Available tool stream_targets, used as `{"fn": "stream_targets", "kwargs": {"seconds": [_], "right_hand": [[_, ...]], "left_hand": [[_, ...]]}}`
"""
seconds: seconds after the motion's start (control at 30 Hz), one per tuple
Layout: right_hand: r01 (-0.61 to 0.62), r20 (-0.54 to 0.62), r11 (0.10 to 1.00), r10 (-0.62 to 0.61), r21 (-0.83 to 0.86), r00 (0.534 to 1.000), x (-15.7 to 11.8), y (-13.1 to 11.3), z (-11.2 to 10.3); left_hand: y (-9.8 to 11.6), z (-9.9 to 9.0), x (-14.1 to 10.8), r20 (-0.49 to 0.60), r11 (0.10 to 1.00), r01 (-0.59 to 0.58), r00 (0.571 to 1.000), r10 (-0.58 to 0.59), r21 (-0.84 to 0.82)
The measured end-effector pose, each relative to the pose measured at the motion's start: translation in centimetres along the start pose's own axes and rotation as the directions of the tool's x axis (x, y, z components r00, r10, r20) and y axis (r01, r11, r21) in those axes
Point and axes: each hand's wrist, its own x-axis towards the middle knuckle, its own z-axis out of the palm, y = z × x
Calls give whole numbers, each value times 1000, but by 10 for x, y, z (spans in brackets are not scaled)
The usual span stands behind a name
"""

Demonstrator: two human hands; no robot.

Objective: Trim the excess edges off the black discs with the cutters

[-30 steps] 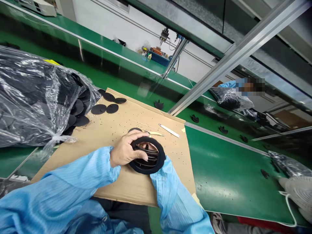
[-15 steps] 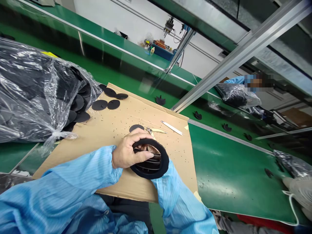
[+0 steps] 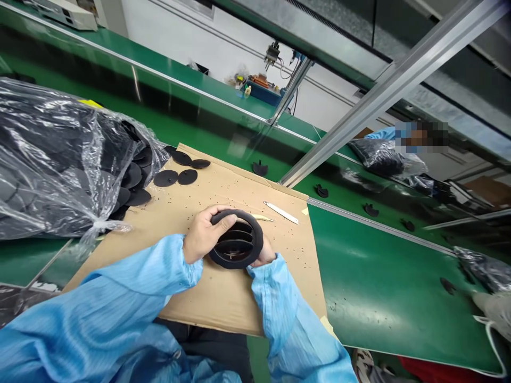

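Note:
A round black vent ring [image 3: 257, 242] with curved slats inside is held up over the cardboard sheet [image 3: 223, 298]. My left hand [image 3: 203, 234] grips its left side, thumb over the rim. At its lower right, my right hand [image 3: 265, 252] holds it from behind; most of those fingers are hidden by the ring. Just beyond the ring lies a yellow-handled tool [image 3: 262, 217], partly covered by it. A white flat blade-like tool [image 3: 281, 212] rests farther right. Several black discs [image 3: 165, 178] lie at the cardboard's upper left.
A clear plastic bag [image 3: 59, 159] full of black discs fills the left. Black curved parts [image 3: 260, 168] sit along the green line behind the cardboard. A metal post [image 3: 339, 117] slants up to the right. Another person's blue sleeve [image 3: 381, 133] shows at the far right.
The vent ring has moved up and slightly left and has been tilted, so its slats show more. My right hand has come partly into view beside the rim.

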Motion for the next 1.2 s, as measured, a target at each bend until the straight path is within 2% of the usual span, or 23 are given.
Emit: {"fn": "stream_targets", "kwargs": {"seconds": [0.03, 0.1, 0.2, 0.33, 0.53, 0.67, 0.77, 0.83, 0.87, 0.9, 0.93, 0.97, 1.1, 1.2], "right_hand": [[-12, 3, 998, 11, 60, 1000, 0, -2, 1], [39, 2, 994, -40, 103, 999, -2, -3, 2], [147, 11, 989, -148, 33, 989, -6, -3, 4], [212, 70, 976, -208, -46, 976, -5, -2, 3], [252, 43, 966, -250, -52, 967, -2, 2, -1], [278, 22, 961, -278, -7, 960, -10, 0, 0], [334, -125, 942, -330, 15, 936, -18, -11, -20], [388, -331, 921, -376, -30, 866, -28, -22, -50], [404, -455, 912, -390, -70, 801, -35, -28, -70], [395, -586, 912, -383, -113, 714, -42, -35, -93], [355, -719, 922, -350, -152, 600, -51, -41, -116], [331, -789, 928, -332, -173, 518, -61, -48, -140], [247, -927, 945, -275, -213, 254, -107, -67, -224], [158, -967, 962, -238, -221, 96, -140, -66, -263]], "left_hand": [[-2, -1, 3, -35, 999, 31, 999, -32, -17], [-5, -3, 8, -105, 998, 58, 993, -58, -4], [-8, -6, 13, -152, 997, 52, 988, -41, 65], [-11, -8, 16, -162, 994, 51, 986, -34, 100], [-11, -7, 11, -39, 984, 58, 998, -53, 167], [-16, -11, 12, -10, 963, 91, 996, -91, 253], [-21, -12, 15, 39, 959, 51, 997, -65, 279], [-23, -13, 16, 27, 949, 39, 998, -50, 311], [-25, -14, 16, 18, 942, 45, 998, -54, 333], [-26, -16, 16, 15, 933, 56, 998, -65, 356], [-28, -18, 17, 16, 923, 69, 997, -80, 379], [-31, -21, 18, 21, 911, 83, 995, -100, 405], [-50, -34, 27, 45, 839, 93, 989, -138, 536], [-59, -35, 33, 30, 756, 24, 998, -57, 654]]}}
